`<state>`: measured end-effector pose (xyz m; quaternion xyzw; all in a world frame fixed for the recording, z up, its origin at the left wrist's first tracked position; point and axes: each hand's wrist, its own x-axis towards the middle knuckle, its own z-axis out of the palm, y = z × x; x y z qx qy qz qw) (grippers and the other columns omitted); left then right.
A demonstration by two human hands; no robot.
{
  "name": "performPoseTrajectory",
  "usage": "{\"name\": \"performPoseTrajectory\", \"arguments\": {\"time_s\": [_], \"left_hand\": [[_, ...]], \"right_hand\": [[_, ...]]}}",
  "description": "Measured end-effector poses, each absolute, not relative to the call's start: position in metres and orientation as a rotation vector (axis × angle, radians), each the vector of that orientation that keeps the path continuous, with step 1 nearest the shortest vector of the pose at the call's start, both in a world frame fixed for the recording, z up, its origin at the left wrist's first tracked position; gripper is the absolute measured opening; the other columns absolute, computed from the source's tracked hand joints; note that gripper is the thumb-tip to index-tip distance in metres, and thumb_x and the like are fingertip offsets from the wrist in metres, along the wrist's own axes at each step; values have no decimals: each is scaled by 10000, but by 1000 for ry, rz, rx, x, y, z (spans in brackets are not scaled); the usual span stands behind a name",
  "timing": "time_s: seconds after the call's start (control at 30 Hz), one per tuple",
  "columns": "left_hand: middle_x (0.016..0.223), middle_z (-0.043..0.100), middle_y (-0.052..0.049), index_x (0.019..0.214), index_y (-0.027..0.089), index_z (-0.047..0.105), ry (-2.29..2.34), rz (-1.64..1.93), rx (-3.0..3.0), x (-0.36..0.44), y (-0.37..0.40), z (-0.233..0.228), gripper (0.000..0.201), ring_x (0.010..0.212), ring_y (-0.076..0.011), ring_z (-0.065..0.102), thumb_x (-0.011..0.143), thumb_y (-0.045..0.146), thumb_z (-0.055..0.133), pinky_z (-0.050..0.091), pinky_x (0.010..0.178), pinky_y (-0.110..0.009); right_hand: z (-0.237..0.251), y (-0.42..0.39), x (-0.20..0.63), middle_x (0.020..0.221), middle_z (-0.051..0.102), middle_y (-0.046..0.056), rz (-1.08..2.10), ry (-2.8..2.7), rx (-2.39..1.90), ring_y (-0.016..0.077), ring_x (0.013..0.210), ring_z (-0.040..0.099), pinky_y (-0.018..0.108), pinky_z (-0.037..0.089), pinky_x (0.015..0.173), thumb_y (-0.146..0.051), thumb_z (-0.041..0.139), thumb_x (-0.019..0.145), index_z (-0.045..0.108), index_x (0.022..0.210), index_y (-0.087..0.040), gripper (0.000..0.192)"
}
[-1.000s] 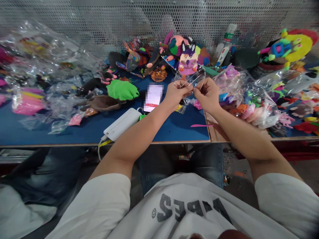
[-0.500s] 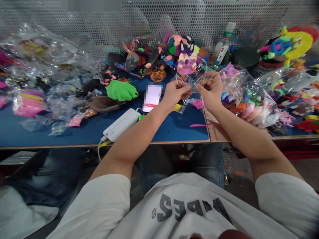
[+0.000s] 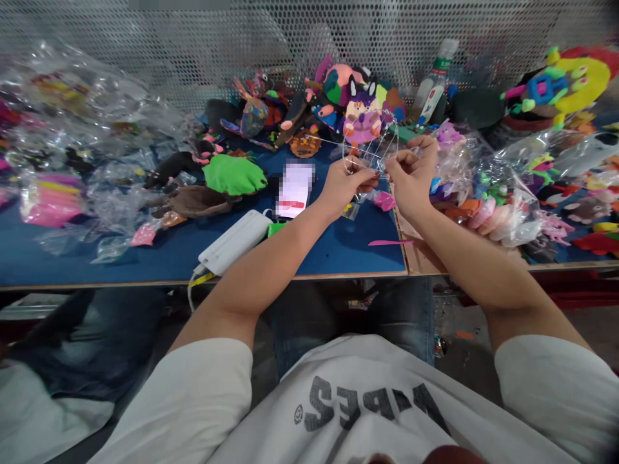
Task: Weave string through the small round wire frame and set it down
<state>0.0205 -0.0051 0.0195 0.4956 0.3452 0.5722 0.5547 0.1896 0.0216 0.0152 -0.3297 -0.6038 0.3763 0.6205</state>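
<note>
Your left hand and right hand meet above the far edge of the blue table. Both pinch a small clear plastic bag held up between them. Left thumb and fingertips are closed on the bag's lower left edge; right thumb and forefinger are closed on its right side, the other right fingers curled loosely. The bag is see-through and hangs in the air, clear of the tabletop, in front of a purple and pink animal figure. Whether anything lies inside the bag cannot be told.

Below your hands a small pink piece lies on the table, and nearer you a thin pink strip sits at the seam where the blue surface ends. Left of your left forearm: a white box with a cable, a white card, a green shape. A heap of clear bags fills the far left. More bagged coloured pieces pile up to your right. A bottle leans against the perforated metal screen at the back.
</note>
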Motion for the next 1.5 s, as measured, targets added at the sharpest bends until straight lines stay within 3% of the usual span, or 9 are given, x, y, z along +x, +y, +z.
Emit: {"name": "performPoseTrajectory", "arguments": {"time_s": [0.23,0.4,0.53,0.63,0.8,1.03,1.2,1.3,1.5], "left_hand": [[872,785,-9,863,227,570,858,1346,1188,16,-2,17,319,873,-202,822,953,355,847,643,809,-346],[863,789,-12,976,233,704,872,1350,1272,15,-4,19,390,778,-185,791,936,585,866,636,781,-351],[883,804,-40,984,234,780,939,1373,1273,17,-7,22,494,892,-230,821,944,727,791,660,847,-386],[1000,831,-62,1018,235,811,943,1392,1285,18,-9,23,479,982,-260,829,959,709,781,659,869,-401],[1120,839,-62,1025,234,837,935,1437,1351,21,-7,17,407,981,-229,822,987,635,774,634,830,-347],[1026,835,-72,1014,213,827,942,1519,1476,23,7,-1,483,925,-216,830,1038,674,682,662,773,-334],[965,834,-59,974,216,830,994,1564,1571,18,11,-3,473,832,-178,810,1063,646,655,630,690,-287],[888,814,-45,919,222,834,1020,1600,1685,15,11,-2,448,800,-165,779,1080,597,648,609,698,-290],[955,811,-59,822,229,817,1009,1683,1838,13,11,-2,424,911,-176,759,1086,521,661,597,790,-311]], "right_hand": [[-3,44,197,963,706,-4,883,-1459,-709,223,842,711,415,601,700,-719,861,849,475,1235,-369,648],[-2,38,194,928,695,-23,861,-1451,-702,204,775,663,422,599,725,-667,888,835,432,1234,-371,675],[2,31,189,997,712,3,832,-1478,-707,227,857,692,436,610,759,-672,868,858,434,1243,-372,653],[7,25,187,1027,721,19,746,-1472,-741,253,945,727,459,644,799,-664,856,886,458,1243,-372,609],[6,17,187,995,715,21,621,-1425,-788,264,971,750,467,667,803,-617,827,940,475,1244,-363,530],[3,21,190,882,687,1,633,-1419,-858,236,850,729,423,615,761,-623,806,949,519,1250,-340,503],[12,26,198,793,703,8,930,-1471,-927,216,800,747,361,568,668,-525,823,935,669,984,-269,302],[18,27,200,823,733,9,996,-1471,-917,203,838,753,338,566,671,-394,842,904,722,967,-262,189],[18,27,198,763,639,-1,863,-1526,-907,190,746,655,385,583,706,-316,851,883,656,929,-267,206]]}}
